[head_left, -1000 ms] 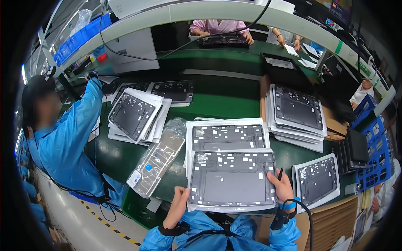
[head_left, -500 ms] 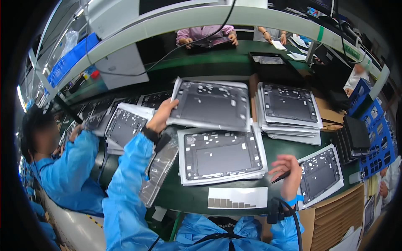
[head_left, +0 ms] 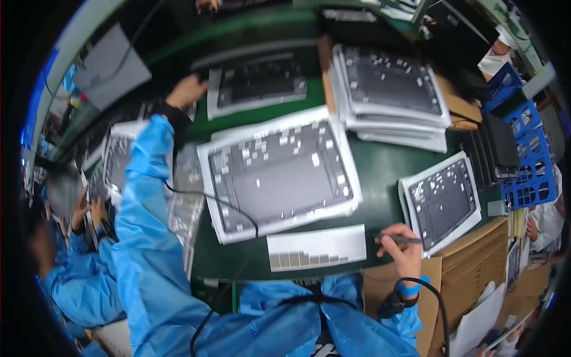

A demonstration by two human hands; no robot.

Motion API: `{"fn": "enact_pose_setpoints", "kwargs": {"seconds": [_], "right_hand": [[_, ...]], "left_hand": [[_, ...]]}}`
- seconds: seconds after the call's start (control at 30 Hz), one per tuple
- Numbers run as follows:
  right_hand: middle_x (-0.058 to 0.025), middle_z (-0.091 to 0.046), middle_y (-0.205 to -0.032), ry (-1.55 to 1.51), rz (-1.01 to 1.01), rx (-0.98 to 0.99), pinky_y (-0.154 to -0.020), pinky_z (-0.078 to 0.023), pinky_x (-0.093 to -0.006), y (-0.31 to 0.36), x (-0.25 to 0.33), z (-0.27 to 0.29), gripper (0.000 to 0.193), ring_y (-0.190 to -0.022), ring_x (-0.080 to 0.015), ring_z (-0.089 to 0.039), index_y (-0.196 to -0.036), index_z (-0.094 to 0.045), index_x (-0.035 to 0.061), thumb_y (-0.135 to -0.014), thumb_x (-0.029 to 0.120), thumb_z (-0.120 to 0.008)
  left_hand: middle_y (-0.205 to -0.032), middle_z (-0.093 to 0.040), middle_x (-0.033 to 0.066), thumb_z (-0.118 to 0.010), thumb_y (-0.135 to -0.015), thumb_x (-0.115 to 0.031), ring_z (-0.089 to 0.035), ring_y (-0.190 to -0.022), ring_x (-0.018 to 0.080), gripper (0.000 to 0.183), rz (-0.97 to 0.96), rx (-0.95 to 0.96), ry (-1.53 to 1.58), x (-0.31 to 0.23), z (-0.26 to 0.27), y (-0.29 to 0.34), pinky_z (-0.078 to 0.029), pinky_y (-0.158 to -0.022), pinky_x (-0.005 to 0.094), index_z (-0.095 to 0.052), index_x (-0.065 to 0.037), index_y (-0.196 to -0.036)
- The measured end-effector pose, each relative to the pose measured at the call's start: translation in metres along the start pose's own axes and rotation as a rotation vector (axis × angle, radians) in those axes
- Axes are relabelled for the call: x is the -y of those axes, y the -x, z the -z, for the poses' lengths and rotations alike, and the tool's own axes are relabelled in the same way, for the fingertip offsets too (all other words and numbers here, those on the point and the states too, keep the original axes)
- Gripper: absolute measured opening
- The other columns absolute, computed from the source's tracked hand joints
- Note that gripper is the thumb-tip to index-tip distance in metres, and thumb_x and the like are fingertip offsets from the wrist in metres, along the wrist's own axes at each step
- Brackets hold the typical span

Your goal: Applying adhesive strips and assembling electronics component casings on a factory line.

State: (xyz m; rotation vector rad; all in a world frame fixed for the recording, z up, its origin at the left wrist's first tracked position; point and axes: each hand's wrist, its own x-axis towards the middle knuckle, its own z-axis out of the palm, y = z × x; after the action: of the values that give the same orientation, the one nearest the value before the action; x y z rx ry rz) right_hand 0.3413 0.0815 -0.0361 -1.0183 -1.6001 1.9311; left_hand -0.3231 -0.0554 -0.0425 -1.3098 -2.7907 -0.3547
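Observation:
My left hand (head_left: 187, 90) reaches to the far left. Its blurred fingertips come up to the left edge of a dark flat panel (head_left: 259, 83) on a white sheet; I cannot tell whether they grip it. My right hand (head_left: 402, 247) is closed on a slim dark pointed tool (head_left: 407, 240), either a pen or tweezers, above the table's near right. Between my hands a larger dark panel (head_left: 273, 178) with many small pale patches lies tilted on white sheets. A white card with grey steps (head_left: 318, 247) lies in front of it.
A stack of sheeted panels (head_left: 389, 89) stands at the back right, another panel (head_left: 445, 202) nearer. Clear plastic packaging (head_left: 185, 199) lies left. Beyond are black trays (head_left: 498, 152), a blue perforated rack (head_left: 529, 160) and cardboard (head_left: 470, 262). A co-worker in blue (head_left: 83, 285) sits left. A cord crosses the middle panel.
The panel my left hand held up is out of the air; it seems to lie on the middle pile. The left hand has moved left and back. My view has shifted; the right hand keeps its tool.

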Motion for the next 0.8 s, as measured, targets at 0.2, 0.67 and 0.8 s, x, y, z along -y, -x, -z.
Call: {"fn": "enact_pose_setpoints", "kwargs": {"seconds": [0.2,0.67,0.8], "right_hand": [[-0.013,-0.07,-0.101,-0.037,0.003,-0.023,-0.078,-0.056,-0.0263,0.017,-0.017,-0.038,0.025,-0.086,-0.0159,-0.068,-0.113,-0.06,-0.0051,-0.089,-0.004,-0.067],[-0.0147,-0.071,-0.099,-0.03,0.011,-0.069,-0.073,-0.058,-0.0258,0.034,-0.074,-0.101,0.02,-0.09,-0.0172,-0.07,-0.108,-0.059,-0.005,-0.091,0.001,-0.067],[-0.0135,-0.071,-0.098,0.058,0.01,-0.091,-0.073,-0.055,-0.0238,0.033,-0.073,-0.107,0.019,-0.088,-0.0157,-0.07,-0.107,-0.06,-0.005,-0.091,0.002,-0.069]], "left_hand": [[-0.117,-0.066,0.015,-0.051,-0.101,-0.018,-0.062,-0.111,0.0209,0.034,-0.173,-0.176,0.281,-0.179,0.159,0.184,-0.046,-0.095,0.0308,-0.057,0.002,-0.127],[-0.152,-0.04,0.009,-0.071,-0.083,-0.038,-0.035,-0.141,0.0331,0.06,-0.392,0.168,0.269,-0.286,-0.042,0.425,-0.024,-0.116,0.0577,-0.054,-0.025,-0.139],[-0.153,-0.04,0.0084,-0.071,-0.083,-0.038,-0.036,-0.141,0.0325,0.059,-0.396,0.172,0.282,-0.284,-0.047,0.423,-0.022,-0.117,0.0591,-0.055,-0.027,-0.139]]}}
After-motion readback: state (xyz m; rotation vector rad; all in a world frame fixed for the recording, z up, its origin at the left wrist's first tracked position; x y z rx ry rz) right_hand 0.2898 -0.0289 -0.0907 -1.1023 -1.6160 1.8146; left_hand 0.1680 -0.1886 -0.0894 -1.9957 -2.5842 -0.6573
